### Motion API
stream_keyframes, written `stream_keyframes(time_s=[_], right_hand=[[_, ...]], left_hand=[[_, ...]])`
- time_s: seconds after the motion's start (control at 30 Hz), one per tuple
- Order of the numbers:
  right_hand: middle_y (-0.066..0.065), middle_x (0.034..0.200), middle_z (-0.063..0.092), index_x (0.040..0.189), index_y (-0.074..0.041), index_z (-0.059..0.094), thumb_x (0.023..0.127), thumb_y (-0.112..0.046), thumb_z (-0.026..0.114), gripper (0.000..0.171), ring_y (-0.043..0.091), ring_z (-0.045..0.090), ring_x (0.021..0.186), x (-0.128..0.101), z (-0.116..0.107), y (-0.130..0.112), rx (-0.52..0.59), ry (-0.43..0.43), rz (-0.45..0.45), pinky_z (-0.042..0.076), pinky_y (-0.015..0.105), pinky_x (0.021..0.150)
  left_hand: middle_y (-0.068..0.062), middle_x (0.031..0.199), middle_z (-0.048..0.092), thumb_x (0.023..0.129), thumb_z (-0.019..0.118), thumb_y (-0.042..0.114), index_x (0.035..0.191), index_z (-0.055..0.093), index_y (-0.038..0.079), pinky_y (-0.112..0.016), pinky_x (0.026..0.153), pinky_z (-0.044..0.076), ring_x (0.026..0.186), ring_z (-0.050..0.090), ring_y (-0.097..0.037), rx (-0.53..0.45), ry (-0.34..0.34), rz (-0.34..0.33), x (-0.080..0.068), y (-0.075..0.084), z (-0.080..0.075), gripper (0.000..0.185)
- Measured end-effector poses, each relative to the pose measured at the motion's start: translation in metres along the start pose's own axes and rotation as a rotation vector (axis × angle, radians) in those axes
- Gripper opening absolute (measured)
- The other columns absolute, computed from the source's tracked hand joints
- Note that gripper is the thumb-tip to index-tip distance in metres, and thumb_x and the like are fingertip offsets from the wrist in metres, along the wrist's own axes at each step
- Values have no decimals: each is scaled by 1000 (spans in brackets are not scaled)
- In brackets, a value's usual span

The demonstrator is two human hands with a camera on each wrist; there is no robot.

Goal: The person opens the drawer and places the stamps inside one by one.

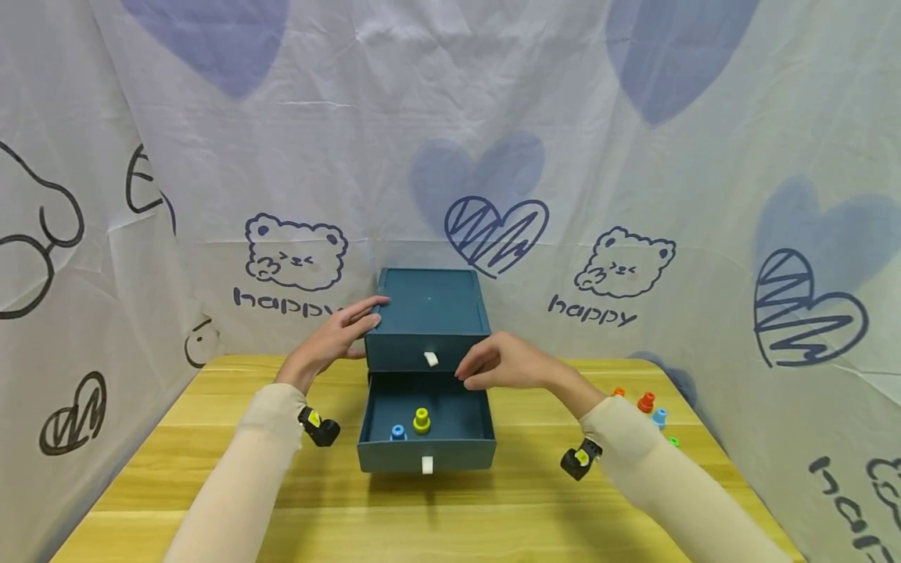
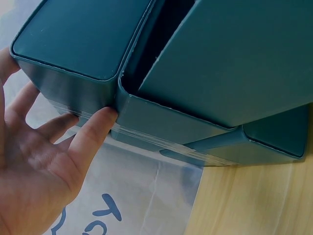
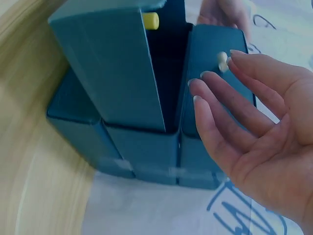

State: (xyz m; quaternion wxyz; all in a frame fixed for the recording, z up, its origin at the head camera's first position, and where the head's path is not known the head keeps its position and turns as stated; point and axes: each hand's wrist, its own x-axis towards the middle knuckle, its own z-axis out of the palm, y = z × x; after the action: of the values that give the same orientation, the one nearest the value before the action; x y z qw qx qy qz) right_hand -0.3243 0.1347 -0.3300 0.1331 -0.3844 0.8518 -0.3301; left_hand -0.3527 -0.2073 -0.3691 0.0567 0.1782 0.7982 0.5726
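Observation:
A dark teal drawer cabinet [image 1: 429, 301] stands against the back cloth, its middle drawer [image 1: 394, 457] pulled out. Inside that drawer are a yellow stepped peg-like piece [image 1: 421, 421] and a light blue one [image 1: 398, 432]. My left hand [image 1: 336, 336] rests on the cabinet's upper left side, thumb and fingers spread along the casing [image 2: 63, 83]. Over the drawer's right rear hovers my right hand [image 1: 510, 361], fingers loosely bent and holding nothing. In the right wrist view its fingertips are close to the top drawer's white handle [image 3: 222, 62]; contact cannot be told.
Several small pieces, among them a red one [image 1: 646, 403], a blue one [image 1: 659, 418] and a partly hidden green one [image 1: 673, 442], stand on the wooden table [image 1: 535, 500] beyond the right sleeve. Printed cloth [image 1: 394, 94] encloses the back and sides.

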Motion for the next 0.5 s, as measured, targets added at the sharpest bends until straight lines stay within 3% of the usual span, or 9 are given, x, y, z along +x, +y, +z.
stream_keyframes(time_s=[0.23, 0.5], right_hand=[[13, 113, 78, 113, -5, 78, 96, -15, 73, 21, 25, 74, 101, -27, -16, 21, 3, 48, 4, 64, 32, 88], [11, 112, 77, 112, -7, 78, 95, -16, 74, 19, 21, 75, 98, -60, -28, 49, 60, 85, 99, 64, 29, 85]], left_hand=[[-16, 173, 19, 109, 48, 41, 161, 36, 22, -73, 111, 39, 158, 20, -45, -4, -9, 3, 1, 1, 1, 56], [-14, 173, 20, 108, 51, 44, 161, 36, 25, -69, 112, 42, 158, 19, -45, -1, -13, -25, 0, 6, 0, 59]])
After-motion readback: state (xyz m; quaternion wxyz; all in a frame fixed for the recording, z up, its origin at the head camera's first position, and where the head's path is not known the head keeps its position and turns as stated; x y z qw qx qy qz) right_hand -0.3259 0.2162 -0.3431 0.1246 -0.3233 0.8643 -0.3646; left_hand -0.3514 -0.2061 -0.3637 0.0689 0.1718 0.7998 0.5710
